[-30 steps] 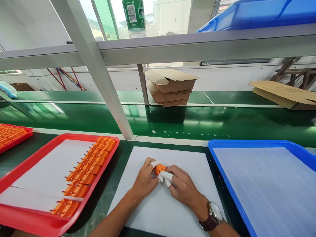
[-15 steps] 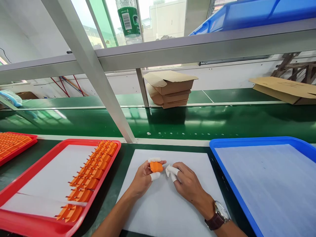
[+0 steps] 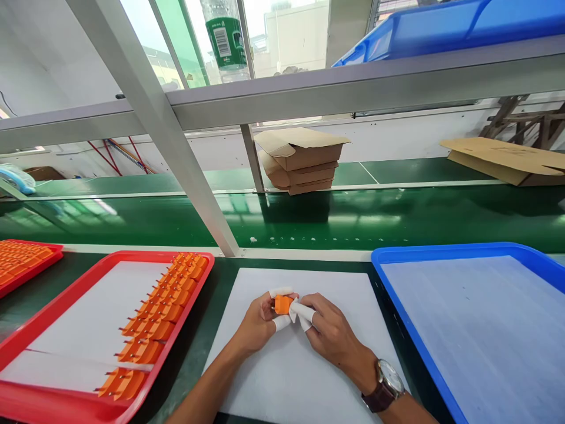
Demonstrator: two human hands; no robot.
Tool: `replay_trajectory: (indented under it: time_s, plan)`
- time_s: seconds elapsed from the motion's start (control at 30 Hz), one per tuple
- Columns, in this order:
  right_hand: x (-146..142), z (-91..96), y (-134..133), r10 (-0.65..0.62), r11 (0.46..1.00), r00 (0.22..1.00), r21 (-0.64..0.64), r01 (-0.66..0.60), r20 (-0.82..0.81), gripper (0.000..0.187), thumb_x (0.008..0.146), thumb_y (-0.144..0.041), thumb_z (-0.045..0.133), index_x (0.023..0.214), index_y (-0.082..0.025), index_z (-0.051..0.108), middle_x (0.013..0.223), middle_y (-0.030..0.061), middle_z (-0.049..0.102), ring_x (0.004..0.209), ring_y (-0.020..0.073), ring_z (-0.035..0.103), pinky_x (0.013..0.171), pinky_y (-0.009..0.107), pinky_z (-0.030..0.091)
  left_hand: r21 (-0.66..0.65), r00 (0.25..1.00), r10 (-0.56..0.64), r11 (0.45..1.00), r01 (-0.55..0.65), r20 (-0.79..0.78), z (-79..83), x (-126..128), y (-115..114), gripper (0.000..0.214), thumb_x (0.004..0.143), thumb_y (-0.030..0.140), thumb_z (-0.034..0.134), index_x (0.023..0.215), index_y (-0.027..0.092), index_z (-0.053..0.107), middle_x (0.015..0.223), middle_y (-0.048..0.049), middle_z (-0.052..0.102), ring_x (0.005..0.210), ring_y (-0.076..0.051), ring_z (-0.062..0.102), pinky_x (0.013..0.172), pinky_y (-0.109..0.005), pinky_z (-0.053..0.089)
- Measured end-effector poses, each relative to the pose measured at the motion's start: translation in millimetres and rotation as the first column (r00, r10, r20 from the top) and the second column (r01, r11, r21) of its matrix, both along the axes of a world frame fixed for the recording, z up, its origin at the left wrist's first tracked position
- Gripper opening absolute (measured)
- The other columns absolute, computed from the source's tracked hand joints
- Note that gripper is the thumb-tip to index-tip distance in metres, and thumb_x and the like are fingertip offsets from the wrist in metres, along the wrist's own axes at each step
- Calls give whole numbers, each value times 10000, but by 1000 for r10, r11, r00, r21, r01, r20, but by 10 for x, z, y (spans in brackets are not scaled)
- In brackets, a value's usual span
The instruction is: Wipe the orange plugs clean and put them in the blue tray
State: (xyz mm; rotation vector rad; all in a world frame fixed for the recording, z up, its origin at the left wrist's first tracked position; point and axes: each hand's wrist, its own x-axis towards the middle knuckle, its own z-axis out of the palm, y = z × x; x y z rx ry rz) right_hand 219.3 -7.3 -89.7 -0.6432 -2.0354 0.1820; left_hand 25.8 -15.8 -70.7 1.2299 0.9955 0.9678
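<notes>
Above the mat (image 3: pixel 282 383), our left hand (image 3: pixel 257 325) grips the likely light, stiff block (image 3: pixel 282 304) by opposite sides, our right hand (image 3: pixel 333 331) a white scrap (image 3: pixel 293 310).

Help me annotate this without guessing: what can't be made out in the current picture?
All in the head view:
Held orange part: far side hidden by its own body and the left grip.
Wristwatch: dial too small to read.
Bottle: top cut off by the upper edge; label's fine print too small.
Far-left red tray: cut off by the left edge.
Lower blue tray: cut off by the right and bottom edges.
</notes>
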Motion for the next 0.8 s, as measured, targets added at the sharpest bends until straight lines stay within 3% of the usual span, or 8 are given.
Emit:
replay_trajectory:
  time_s: [0.13,0.27,0.37,0.5,0.63,0.8]
  plan:
    - [21,-56,40,-93,996,993,-2,94,65,378,706,65,413,937,-198,556,971,99,621,855,220,583,646,339,520,112,988,-17,993,35,-153,-111,-1,-3,496,792,211,708,1267,234,565,1249,-91,637,1167,-246,599,1022,-445,492]
    - [73,-117,100,-196,980,970,-6,199,144,367,672,57,425,896,-198,564,919,87,616,800,218,562,633,337,490,365,904,147,931,11,-401,-189,-30,1,538,838,111,561,1335,307,498,1271,-49,603,1192,-211,575,1047,-448,475]
    - [94,-133,116,-208,977,962,-11,213,177,376,673,54,425,915,-194,569,916,84,609,803,218,554,644,336,479,456,857,223,890,16,-465,-209,-51,-2,676,805,33,507,1407,324,411,1281,-43,591,1201,-202,564,1059,-450,461]
    - [81,-129,102,-184,981,965,-26,193,186,377,691,54,421,933,-193,572,911,81,608,793,218,546,645,339,472,423,862,209,906,7,-461,-211,-60,-5,728,764,-10,483,1413,308,403,1265,-41,602,1209,-195,557,1083,-459,435]
    - [63,-124,89,-153,985,971,-45,164,185,359,703,45,427,923,-200,568,919,83,610,788,217,555,638,332,474,331,901,170,943,-32,-398,-214,-57,15,678,805,58,529,1428,289,392,1261,-50,613,1197,-191,577,1093,-461,431]
    - [68,-118,84,-136,987,970,-56,150,201,378,695,43,432,945,-203,572,935,83,618,800,218,568,652,335,490,288,914,203,952,-100,-352,-255,-80,39,626,817,106,578,1404,261,426,1284,-71,607,1205,-210,575,1101,-480,419]
